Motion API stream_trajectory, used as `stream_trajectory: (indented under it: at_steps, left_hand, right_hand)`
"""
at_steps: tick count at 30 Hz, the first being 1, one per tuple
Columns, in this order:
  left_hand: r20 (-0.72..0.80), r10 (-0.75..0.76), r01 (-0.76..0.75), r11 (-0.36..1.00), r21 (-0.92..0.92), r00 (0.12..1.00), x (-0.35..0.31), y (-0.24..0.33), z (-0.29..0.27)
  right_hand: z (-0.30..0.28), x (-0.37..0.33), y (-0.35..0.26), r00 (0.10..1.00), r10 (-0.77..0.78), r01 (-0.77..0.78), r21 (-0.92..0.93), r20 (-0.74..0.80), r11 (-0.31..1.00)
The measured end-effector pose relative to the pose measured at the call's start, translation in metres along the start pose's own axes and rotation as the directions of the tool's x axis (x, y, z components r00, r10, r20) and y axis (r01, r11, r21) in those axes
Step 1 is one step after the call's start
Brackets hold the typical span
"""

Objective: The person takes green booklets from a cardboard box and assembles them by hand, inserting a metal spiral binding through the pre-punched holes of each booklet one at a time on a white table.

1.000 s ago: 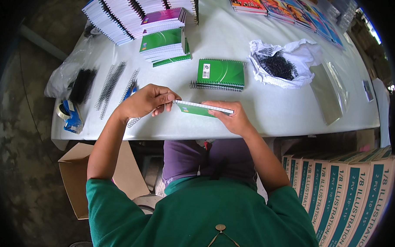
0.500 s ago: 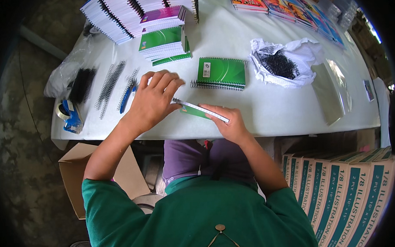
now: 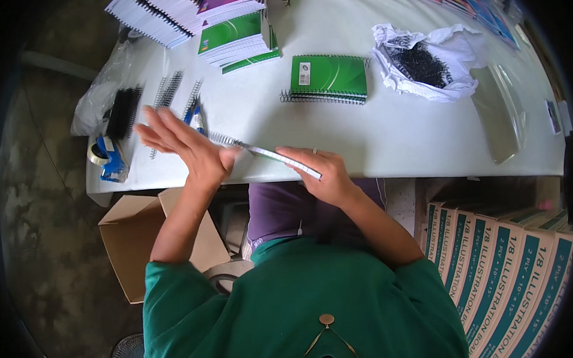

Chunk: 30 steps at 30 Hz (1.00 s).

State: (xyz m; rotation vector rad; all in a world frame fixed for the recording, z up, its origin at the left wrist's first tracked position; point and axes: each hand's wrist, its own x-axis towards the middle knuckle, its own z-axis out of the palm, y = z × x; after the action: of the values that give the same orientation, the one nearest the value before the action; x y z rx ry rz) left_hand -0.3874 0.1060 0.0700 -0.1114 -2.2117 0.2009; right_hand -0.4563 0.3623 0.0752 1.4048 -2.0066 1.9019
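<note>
My right hand [image 3: 321, 174] grips a thin notebook [image 3: 279, 157], held on edge near the front of the white table [image 3: 386, 137]. A metal spiral coil [image 3: 223, 139] sticks out of the notebook's left end. My left hand [image 3: 184, 144] is flat and open, fingers spread and pointing up-left, its palm against the coil's end. A finished green spiral notebook [image 3: 328, 76] lies flat on the table behind my hands.
Stacks of unbound notebooks [image 3: 234, 32] and white pads [image 3: 154, 13] stand at the back left. Loose spiral coils [image 3: 170, 91], blue pliers [image 3: 195, 116], black combs [image 3: 121, 112] and tape rolls [image 3: 106, 157] lie left. A bag of black coils [image 3: 421, 60] sits right. Cardboard boxes [image 3: 137, 247] stand below.
My left hand slid leftward along the coil, opening from a pinch to a flat palm. The notebook dropped closer to the table's front edge.
</note>
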Motion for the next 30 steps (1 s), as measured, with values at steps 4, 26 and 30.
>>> stream_trajectory:
  at_steps: [4,26,30]
  left_hand:
    - [0.451,0.300,-0.252,0.954,-0.164,0.841,-0.056,0.081,-0.027]
    - [0.148,0.277,-0.170,0.851,-0.497,0.950,-0.033,0.096,-0.034]
    - [0.181,0.378,-0.245,0.829,-0.502,0.908,-0.035,0.103,-0.025]
  right_hand:
    - [0.007,-0.004,0.004,0.999,-0.008,0.009,0.022,-0.046,1.000]
    - [0.024,-0.004,0.014,0.975,-0.194,0.201,-0.059,0.104,0.978]
    - [0.022,0.003,0.008,1.000,-0.006,0.003,0.112,0.023,0.994]
